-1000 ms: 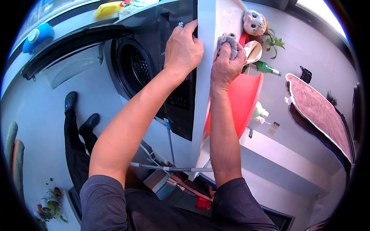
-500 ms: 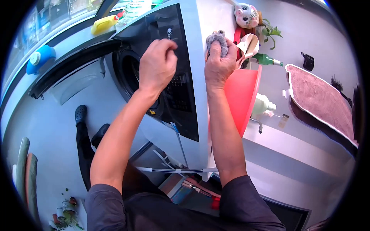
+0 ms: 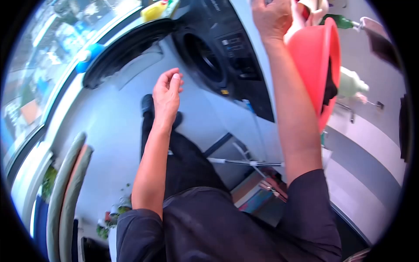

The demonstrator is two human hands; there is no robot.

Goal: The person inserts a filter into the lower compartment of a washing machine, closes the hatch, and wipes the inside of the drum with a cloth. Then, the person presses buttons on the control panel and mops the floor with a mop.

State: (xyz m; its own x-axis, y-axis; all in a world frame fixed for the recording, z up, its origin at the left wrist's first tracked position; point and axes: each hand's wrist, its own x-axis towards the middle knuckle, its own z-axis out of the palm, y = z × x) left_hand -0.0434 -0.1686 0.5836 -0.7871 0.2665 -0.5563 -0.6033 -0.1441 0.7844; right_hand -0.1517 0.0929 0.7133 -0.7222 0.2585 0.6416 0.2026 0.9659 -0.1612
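Note:
My left hand [image 3: 168, 94] is raised over the floor, left of the washing machine [image 3: 244, 52]. Its fingers are loosely curled, with nothing visible in them, and it touches nothing. At the top edge my right hand [image 3: 274, 19] is partly cut off, so its fingertips and anything in them are hidden. It is above the white side panel, close to a red basin [image 3: 305, 56]. The basin stands tilted in view, with something dark inside its rim. The machine's round door [image 3: 131, 50] hangs open beside its dark drum opening [image 3: 203, 54].
A yellow bottle [image 3: 153, 12] and a blue container [image 3: 89, 56] stand by the window. A green bottle [image 3: 338, 20] and a pale green bottle [image 3: 352, 83] are beyond the basin. A metal rod [image 3: 244, 163] crosses below the machine. Rolled mats [image 3: 70, 196] and potted plants [image 3: 114, 212] are lower left.
The view has swung left and down. My left hand has come away from the machine's front to over the floor. My right hand, earlier holding a grey cloth, is now at the top edge.

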